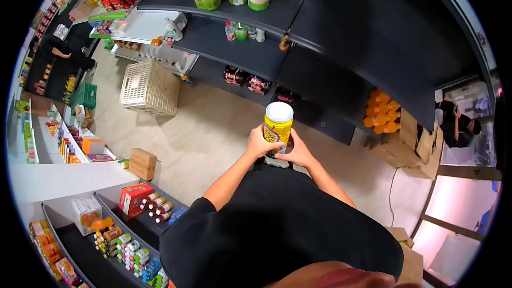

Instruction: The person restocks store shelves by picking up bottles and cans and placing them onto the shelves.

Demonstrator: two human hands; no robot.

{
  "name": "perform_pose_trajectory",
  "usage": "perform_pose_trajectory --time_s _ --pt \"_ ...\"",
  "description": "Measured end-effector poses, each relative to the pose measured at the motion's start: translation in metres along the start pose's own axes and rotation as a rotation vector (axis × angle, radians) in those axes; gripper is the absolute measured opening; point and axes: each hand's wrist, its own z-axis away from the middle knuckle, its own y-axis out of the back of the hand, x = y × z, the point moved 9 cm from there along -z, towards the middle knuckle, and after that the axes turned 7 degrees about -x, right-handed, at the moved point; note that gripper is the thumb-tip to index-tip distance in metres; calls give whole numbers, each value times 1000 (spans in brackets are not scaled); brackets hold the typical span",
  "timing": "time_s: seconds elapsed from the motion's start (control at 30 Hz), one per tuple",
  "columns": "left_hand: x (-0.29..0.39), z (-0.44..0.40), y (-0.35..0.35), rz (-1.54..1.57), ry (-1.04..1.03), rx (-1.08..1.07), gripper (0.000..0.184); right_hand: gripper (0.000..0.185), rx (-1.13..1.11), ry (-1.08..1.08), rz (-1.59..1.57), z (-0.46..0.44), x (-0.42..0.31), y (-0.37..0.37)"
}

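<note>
A yellow can-like container (278,129) with a white lid stands upright between my two hands, close in front of my body. My left hand (260,143) wraps round its left side, with the thumb across the front. On the other side, my right hand (298,152) touches its lower right part with thumb and fingers. The fingers behind the container are hidden.
Dark shelves (234,42) ahead hold bottles. A cream crate (149,88) stands on the floor at left. Cardboard boxes (397,149) and orange bottles (382,112) are at right. Low shelves (80,242) stand at lower left. People (460,125) are visible at far right and far left.
</note>
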Motion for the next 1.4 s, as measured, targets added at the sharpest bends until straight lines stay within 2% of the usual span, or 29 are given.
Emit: perform_pose_trajectory --time_s 0.1,0.13,0.23,0.27,0.3,0.37,0.47,0.5,0.53,0.57,0.63,0.73,0.83,0.87,0.97,1.03,1.07,1.2,1.3,1.4 --pt "77 -49 37 -96 -163 52 80 98 133 161 230 -58 -51 31" --pt "90 -68 49 -124 -229 57 86 89 154 217 201 -75 -89 37" --pt "129 -124 73 -146 -369 64 93 74 265 395 334 -116 -133 72" --pt "140 -141 75 -147 -385 38 100 69 304 357 272 -124 -141 83" --pt "150 -158 75 -117 -382 -34 108 69 363 330 259 -135 -140 99" --pt "165 -191 74 -10 -469 -87 113 70 523 417 297 -148 -168 125" --pt "186 -236 71 -179 -566 -42 114 75 639 351 295 -180 -188 175" --pt "192 -250 72 -235 -607 25 108 76 678 336 295 -194 -193 193" --pt "201 -262 73 -258 -649 76 101 76 683 454 263 -204 -216 203" --pt "209 -269 74 -279 -687 127 94 79 694 455 288 -216 -225 218" --pt "219 -293 71 -282 -631 82 88 83 751 485 411 -236 -239 250" --pt "225 -312 62 -271 -580 6 80 85 739 467 382 -265 -230 284" --pt "215 -340 54 -271 -556 -6 76 84 687 559 174 -304 -222 304" --pt "210 -351 54 -284 -553 7 76 83 684 517 153 -318 -219 310" --pt "201 -380 62 -300 -580 111 69 82 754 471 286 -345 -221 321" --pt "199 -395 73 -280 -628 200 62 84 719 496 185 -360 -219 322" --pt "193 -400 78 -263 -613 228 56 85 702 510 137 -366 -220 322" --pt "183 -416 92 -206 -546 332 37 91 790 463 274 -387 -201 332" --pt "169 -428 99 -181 -478 386 27 91 788 508 203 -385 -201 324" --pt "163 -433 104 -150 -432 368 25 95 716 597 -49 -399 -184 328"
